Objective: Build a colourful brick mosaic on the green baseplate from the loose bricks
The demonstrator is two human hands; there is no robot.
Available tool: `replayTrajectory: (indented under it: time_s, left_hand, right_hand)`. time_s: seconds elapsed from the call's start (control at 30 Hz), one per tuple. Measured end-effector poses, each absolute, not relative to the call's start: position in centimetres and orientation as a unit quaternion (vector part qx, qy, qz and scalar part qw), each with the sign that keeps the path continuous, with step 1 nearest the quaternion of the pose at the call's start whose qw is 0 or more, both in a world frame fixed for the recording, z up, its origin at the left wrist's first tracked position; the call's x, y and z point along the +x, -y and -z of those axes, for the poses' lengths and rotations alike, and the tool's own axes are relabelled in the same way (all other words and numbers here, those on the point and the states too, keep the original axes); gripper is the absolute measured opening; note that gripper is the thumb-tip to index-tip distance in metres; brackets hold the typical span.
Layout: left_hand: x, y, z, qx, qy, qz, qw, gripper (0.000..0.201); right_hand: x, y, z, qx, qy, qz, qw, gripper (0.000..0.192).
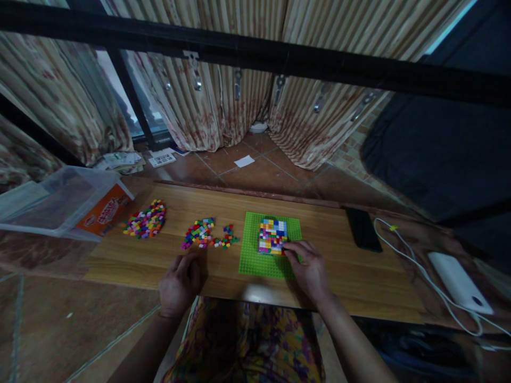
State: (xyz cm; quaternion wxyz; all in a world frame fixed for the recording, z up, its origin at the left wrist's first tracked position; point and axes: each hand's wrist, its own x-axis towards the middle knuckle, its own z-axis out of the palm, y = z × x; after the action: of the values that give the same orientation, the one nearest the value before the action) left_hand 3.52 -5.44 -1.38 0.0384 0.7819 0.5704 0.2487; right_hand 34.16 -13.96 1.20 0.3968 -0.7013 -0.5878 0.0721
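A green studded baseplate point(249, 260) lies on the wooden table, bearing a multicoloured block of small toy bricks point(273, 236). My right hand point(310, 268) reaches over the plate's right side. Its thumb and index finger are pinched on a toy brick at the block's lower right edge; the fingertips partly hide that brick. Near the table's front edge rests my left hand point(180, 282), fingers curled closed, and whatever they may hold is hidden. Just beyond it are a pile of loose bricks point(198, 233) and a smaller cluster point(228, 238) beside the plate.
Another brick pile point(147, 221) lies farther left, by a clear plastic box point(67, 194) with an orange label. A black phone point(363, 229), white cable point(415, 258) and white power bank point(459, 282) are at right. A dark metal bar point(255, 45) crosses before striped curtains.
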Motion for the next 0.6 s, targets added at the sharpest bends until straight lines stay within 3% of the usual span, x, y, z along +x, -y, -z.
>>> replayTrajectory:
  time_s: [0.4,0.6]
  left_hand:
    - [3.4,5.4,1.7,0.780,-0.572,-0.253,0.041,0.022]
    - [3.4,5.4,1.7,0.780,-0.571,-0.252,0.037,0.022]
  right_hand:
    - [34.3,14.7,-0.4,-0.702,0.537,-0.103,0.456,0.015]
    - [33.8,14.8,0.5,-0.746,0.392,-0.164,0.512,0.029]
